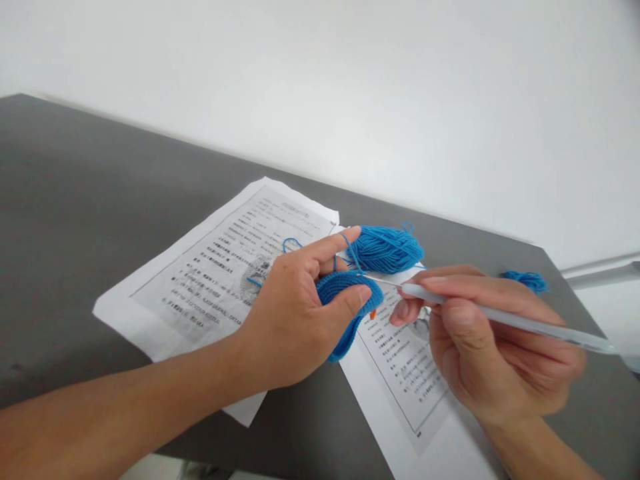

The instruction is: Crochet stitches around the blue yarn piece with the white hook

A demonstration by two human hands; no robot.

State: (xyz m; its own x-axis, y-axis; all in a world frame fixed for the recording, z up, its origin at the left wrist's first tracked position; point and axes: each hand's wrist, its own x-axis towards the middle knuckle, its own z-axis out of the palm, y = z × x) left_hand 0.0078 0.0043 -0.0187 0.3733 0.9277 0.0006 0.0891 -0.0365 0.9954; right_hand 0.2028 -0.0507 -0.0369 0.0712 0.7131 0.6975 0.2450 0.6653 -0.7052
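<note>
Head view: hook (530,325) meeting edge of blue crochet piece (336,283)

My left hand (307,300) is pinching the piece, thumb in front, above the middle of the table (100,200); the index finger is pointing out with the strand (353,251) crossing it. My right hand (505,353) is gripping the hook like a pen, its thin tip reaching the piece's top edge.

Risks, my judgement: a loop could be slipping off if I am tilting the tip or pulling too hard. The tip could be splitting the yarn if I am aiming badly. A slack strand could be sliding off my finger and spoiling the tension. A snag at the yarn ball (387,252) could be tugging everything tight.

Around: the ball is sitting just behind the piece. One printed sheet (200,293) is lying to the left, another sheet (390,373) underneath, my hands partly blocking both. An orange bit (373,313) is showing below the piece, unclear what. A small yarn bundle (527,281) is resting beyond my right hand. Nothing is blocking the tip.
</note>
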